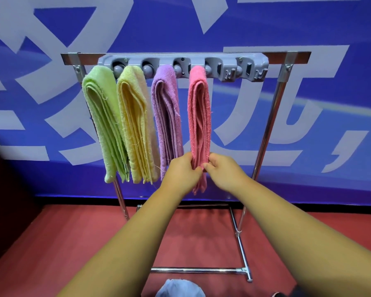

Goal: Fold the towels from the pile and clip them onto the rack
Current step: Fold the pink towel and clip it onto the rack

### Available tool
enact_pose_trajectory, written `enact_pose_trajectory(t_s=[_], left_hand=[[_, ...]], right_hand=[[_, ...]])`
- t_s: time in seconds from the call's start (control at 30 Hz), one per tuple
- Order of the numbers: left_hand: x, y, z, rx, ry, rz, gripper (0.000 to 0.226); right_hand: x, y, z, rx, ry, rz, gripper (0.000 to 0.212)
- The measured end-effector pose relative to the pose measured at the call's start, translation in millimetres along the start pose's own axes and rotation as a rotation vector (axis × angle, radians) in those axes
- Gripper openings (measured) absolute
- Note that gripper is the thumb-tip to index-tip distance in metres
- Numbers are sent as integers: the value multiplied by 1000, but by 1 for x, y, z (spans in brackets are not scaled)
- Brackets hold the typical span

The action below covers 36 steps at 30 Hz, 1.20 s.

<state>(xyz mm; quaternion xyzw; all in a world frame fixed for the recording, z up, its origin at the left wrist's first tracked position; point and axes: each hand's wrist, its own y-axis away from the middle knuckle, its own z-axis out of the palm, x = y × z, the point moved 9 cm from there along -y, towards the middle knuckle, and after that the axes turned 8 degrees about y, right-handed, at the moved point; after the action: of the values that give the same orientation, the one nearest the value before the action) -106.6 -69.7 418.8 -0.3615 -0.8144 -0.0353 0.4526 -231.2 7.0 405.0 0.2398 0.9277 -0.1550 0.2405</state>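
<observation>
A: Entry one, rack (263,133): gray clip bar (180,61) across its top rail, last slot free

B: Entry two, pink towel (199,116): hangs from the fourth clip (folded); left hand (180,174) and right hand (225,170) pinch its lower end, probably to straighten it

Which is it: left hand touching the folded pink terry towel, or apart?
Touching. The head view shows the left hand pinching the folded pink terry towel near its lower end.

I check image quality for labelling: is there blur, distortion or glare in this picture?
Head view: the pink towel looks sharp; wide-angle distortion slants the legs of the rack; mild glints on its chrome; a soft shadow lies on the red floor.
</observation>
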Motion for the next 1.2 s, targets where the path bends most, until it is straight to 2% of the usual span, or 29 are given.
enact_pose_trajectory(t_s=[0.07, 0.2, 0.37, 0.5, 0.6, 0.8, 0.97, 1.07, 1.2], left_hand=[[-1, 0, 1, 17, -13, -6, 21], [-5, 1, 0, 68, -41, -52, 32], [-14, 4, 5, 51, -41, -82, 17], [-18, 6, 8, 32, -40, -79, 25], [-20, 5, 6, 36, -19, -86, 30], [-35, 10, 7, -9, 22, -102, 5], [-57, 17, 12, -54, 47, -163, 31], [-66, 20, 14, -62, 48, -194, 34], [-54, 14, 0, 22, 35, -163, 33]], right_hand=[[-2, 2, 0, 1, 1, -8, 15], [-3, 4, -2, 25, -8, 10, 19], [0, 11, -10, 153, -67, 98, 25], [-2, 13, -9, 165, -70, 106, 29], [-1, 15, -6, 169, -82, 100, 22], [6, 21, 8, 89, -154, 113, 10], [20, 25, 26, -3, -152, 137, 39], [29, 27, 30, -9, -114, 162, 43], [26, 22, 20, 31, -123, 160, 41]])
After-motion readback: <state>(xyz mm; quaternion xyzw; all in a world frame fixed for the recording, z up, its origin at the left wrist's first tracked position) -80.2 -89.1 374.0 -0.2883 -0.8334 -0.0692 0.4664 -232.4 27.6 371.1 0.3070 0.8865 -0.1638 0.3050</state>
